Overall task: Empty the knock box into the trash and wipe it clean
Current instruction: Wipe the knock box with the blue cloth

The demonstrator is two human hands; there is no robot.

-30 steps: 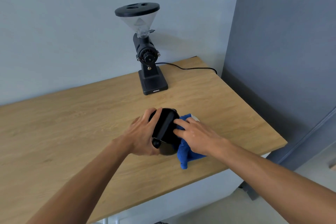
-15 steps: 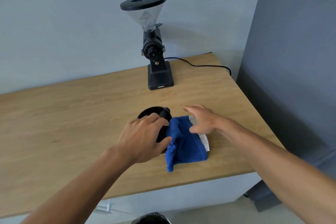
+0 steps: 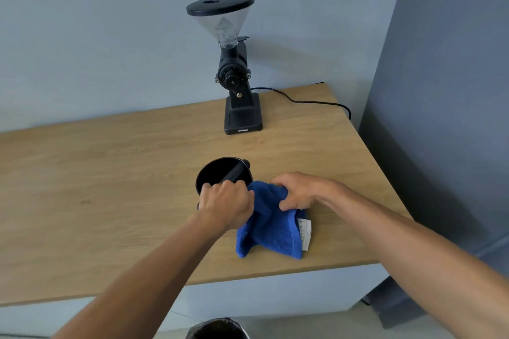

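Two hands: both busy on the wooden bench [image 3: 110, 187].
Left hand [image 3: 225, 202]: grip curled tight on the near rim of the knock box [image 3: 217, 173].
Knock box: black, upright on the bench, open top showing its bar.
Blue cloth [image 3: 271, 231]: just right of the box, touching it.
Right hand [image 3: 298, 191]: grip pinching the cloth's top edge.
Grinder [image 3: 237, 74]: farther back, by the wall.

Single head view, looking forward and down over table [image 3: 110, 187] toward wall, fairly close; lower edge perhaps floor.
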